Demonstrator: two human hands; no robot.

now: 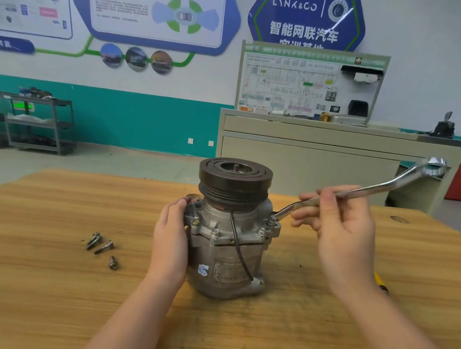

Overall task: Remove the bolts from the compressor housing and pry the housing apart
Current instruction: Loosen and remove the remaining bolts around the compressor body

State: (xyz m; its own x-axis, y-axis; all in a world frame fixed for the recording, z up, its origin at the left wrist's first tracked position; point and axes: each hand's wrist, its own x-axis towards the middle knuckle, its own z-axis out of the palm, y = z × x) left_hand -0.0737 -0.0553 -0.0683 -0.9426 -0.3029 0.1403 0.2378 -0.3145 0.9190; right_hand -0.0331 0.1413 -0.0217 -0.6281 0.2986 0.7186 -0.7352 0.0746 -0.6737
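- Three loose threaded steel bolts (103, 247) lie on our wood-grain table (44, 283).
- Our left hand (170, 241) grips the ribbed grey cast compressor housing (229, 258), upright at table centre.
- Our right hand (339, 227) grasps one chrome ring wrench (363, 191), seated on a flange bolt (271, 222).

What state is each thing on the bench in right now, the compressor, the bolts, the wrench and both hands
compressor: upright, pulley on top, housing closed
loose bolts: three out, lying on table
flange bolts: several in place
wrench: ring end on right-side bolt
left hand: steadying housing
right hand: gripping wrench shaft
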